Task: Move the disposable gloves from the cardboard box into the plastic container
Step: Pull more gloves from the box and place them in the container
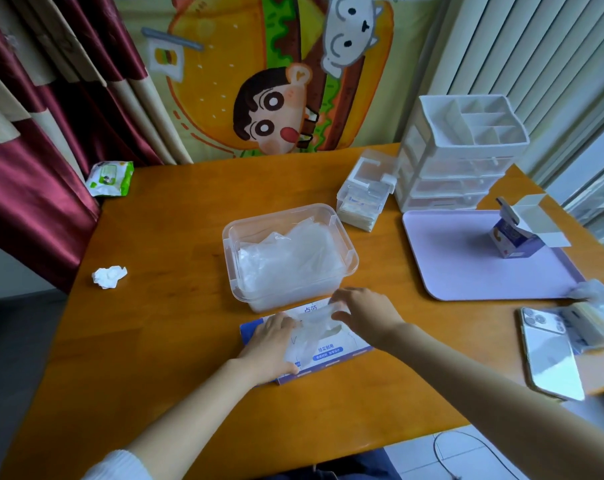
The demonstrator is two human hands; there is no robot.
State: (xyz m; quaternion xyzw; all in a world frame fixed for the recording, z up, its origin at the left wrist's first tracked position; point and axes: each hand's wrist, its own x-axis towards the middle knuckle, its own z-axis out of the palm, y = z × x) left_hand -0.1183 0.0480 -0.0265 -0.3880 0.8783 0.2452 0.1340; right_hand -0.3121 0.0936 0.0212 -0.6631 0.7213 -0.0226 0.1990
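A blue and white cardboard box (331, 353) lies flat on the wooden table, just in front of a clear plastic container (345, 237). Inside the container sits a pile of clear disposable gloves (286, 261). My left hand (273, 344) rests flat on the left part of the box, fingers straight. My right hand (364, 311) pinches a clear glove (311, 332) that trails out of the opening in the box's top.
A lilac tray (467, 268) with a small opened carton (517, 237) lies to the right. Behind it stand a white drawer organiser (460, 154) and a small clear box (366, 192). A phone (550, 355), a crumpled tissue (109, 276) and a wipes pack (111, 177) lie around.
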